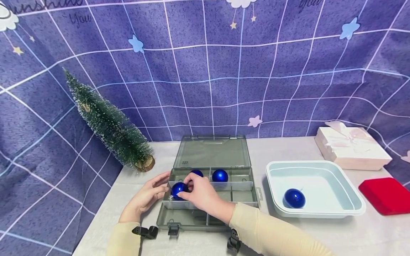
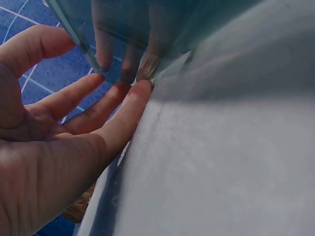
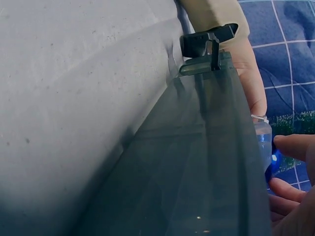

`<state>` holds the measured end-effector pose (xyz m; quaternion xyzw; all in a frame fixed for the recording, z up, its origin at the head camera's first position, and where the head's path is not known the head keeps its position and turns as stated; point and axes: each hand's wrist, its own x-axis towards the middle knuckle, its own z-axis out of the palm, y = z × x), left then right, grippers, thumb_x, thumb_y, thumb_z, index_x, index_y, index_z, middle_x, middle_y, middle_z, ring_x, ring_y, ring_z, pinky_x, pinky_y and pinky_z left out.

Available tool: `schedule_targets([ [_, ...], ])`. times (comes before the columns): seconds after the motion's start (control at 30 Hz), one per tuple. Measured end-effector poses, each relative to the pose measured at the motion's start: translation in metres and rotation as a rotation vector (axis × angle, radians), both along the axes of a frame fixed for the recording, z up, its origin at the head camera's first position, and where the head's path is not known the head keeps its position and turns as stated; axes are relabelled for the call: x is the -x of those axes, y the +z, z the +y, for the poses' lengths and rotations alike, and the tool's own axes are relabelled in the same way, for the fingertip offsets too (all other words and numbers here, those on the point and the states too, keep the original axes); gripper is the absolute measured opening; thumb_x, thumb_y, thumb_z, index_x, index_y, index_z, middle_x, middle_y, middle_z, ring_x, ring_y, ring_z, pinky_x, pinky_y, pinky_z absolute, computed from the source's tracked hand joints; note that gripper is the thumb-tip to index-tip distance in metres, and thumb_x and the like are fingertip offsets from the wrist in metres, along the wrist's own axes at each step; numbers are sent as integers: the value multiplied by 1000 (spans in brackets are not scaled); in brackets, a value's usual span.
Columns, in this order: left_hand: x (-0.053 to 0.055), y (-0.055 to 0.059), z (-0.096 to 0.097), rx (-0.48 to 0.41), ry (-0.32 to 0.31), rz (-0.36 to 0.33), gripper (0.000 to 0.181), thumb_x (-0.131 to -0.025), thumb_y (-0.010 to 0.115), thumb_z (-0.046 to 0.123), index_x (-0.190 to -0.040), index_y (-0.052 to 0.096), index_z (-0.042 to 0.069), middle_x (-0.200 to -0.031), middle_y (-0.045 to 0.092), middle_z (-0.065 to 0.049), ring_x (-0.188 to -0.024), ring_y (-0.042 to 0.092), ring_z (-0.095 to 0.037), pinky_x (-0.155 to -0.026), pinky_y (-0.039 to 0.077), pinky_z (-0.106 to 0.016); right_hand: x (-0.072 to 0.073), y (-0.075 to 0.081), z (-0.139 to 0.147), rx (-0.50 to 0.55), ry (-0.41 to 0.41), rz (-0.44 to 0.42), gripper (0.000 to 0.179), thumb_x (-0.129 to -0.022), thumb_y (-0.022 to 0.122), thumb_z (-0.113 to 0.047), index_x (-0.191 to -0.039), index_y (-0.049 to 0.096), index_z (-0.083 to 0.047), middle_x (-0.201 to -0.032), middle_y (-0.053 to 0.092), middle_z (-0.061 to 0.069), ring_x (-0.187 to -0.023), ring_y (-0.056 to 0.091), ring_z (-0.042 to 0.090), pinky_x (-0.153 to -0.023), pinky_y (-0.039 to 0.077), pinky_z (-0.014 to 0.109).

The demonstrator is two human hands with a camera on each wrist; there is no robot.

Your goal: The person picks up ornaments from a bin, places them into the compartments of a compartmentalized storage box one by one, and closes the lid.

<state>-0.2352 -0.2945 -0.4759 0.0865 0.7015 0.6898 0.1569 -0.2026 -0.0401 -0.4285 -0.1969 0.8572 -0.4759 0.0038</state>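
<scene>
A grey see-through compartment box (image 1: 182, 215) lies with its lid (image 1: 213, 153) raised at the back. My right hand (image 1: 203, 193) pinches a shiny blue ball ornament (image 1: 178, 191) between thumb and fingers, at the left compartment of the middle row. Whether the ornament touches the compartment floor I cannot tell. In the back row sit two more blue ornaments, one (image 1: 197, 172) partly hidden behind the right hand, the other (image 1: 220, 175) in full sight. My left hand (image 1: 144, 197) rests its loosely extended fingers (image 2: 120, 115) against the box's left side wall.
Right of the box stands a pale blue basin (image 1: 323, 211) with one blue ornament (image 1: 294, 198) inside. Beyond it are a white gift box (image 1: 355, 149) with a ribbon and a red object (image 1: 387, 195). A small frosted tree (image 1: 109, 124) stands at the back left, before a patterned purple cloth (image 1: 205, 89).
</scene>
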Motion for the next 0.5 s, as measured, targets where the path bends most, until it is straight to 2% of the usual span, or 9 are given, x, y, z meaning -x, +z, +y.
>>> schedule_targets([
  [0.1,0,-1,0,-7,-3,0,75,-94,57,-3,-159,22,-4,-160,21,-35,-116,58,-15,-93,52,-31,-1,0,1,4,7,-1,28,-83,86,-20,-101,68,-8,-94,74,7,-87,71,20,-77,56,29],
  [0.2,1,-1,1,5,6,-5,74,-94,58,-2,-160,23,-4,-160,22,-34,-116,58,-14,-93,52,-31,-1,0,4,15,16,-3,26,-85,84,-19,-101,69,-6,-93,74,7,-85,70,18,-75,56,28],
  [0.33,1,-1,1,19,15,-10,74,-94,59,-1,-160,24,-2,-161,21,-33,-120,55,-15,-94,51,-30,-1,2,12,55,57,7,21,-88,81,-16,-102,69,-5,-94,73,5,-84,68,11,-75,55,26],
  [0.5,1,-1,0,15,16,-16,74,-94,59,-1,-160,24,-2,-162,20,-32,-123,53,-19,-95,50,-30,-4,4,27,108,121,47,15,-94,74,-13,-105,69,-4,-96,72,1,-87,68,12,-79,55,26],
])
